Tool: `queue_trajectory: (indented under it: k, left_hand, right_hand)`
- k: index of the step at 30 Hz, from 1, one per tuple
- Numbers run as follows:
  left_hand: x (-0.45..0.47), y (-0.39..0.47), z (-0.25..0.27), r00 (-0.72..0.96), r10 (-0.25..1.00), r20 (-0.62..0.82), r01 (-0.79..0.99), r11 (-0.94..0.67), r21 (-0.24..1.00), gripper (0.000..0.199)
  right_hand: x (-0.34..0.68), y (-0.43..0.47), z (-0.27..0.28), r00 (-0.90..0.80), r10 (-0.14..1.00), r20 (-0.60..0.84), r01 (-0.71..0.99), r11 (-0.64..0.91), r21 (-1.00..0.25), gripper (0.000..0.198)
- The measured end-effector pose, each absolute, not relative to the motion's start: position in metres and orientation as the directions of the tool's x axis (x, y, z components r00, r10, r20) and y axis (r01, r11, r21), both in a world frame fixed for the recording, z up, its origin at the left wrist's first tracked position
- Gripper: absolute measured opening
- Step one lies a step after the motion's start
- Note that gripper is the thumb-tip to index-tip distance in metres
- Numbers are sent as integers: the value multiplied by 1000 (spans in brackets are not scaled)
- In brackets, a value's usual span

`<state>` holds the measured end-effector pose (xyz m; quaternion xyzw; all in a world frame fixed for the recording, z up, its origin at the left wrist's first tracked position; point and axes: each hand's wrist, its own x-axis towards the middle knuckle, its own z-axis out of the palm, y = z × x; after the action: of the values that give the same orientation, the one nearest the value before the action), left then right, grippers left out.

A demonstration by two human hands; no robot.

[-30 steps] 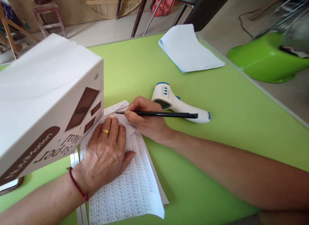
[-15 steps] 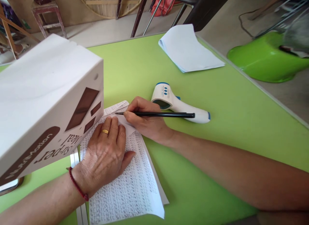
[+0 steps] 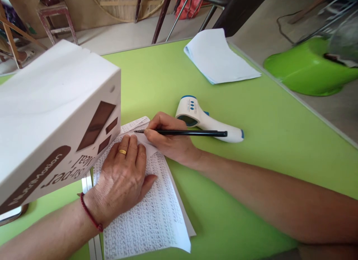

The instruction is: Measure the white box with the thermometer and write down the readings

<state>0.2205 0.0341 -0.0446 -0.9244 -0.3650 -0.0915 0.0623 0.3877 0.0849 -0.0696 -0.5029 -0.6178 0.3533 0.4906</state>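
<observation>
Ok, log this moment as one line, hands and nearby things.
left hand: resting on written sheets | right hand: holding black pen, tip at sheets' far end | nearby: white box, thermometer gun, folded paper

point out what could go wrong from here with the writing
The left hand rests on the written sheet, so sliding it might smudge any wet ink. The white box crowds that hand and could get bumped. The right hand, gripping the black pen, is close to the thermometer and might nudge it.
</observation>
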Motion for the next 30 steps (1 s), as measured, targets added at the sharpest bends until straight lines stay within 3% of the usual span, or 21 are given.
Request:
queue_trajectory:
  k: [30]
  left_hand:
    - [222, 35, -44, 719, 666, 200, 687, -724, -56, 55]
  right_hand:
    - [388, 84, -68, 1, 973, 229, 324, 216, -921, 16]
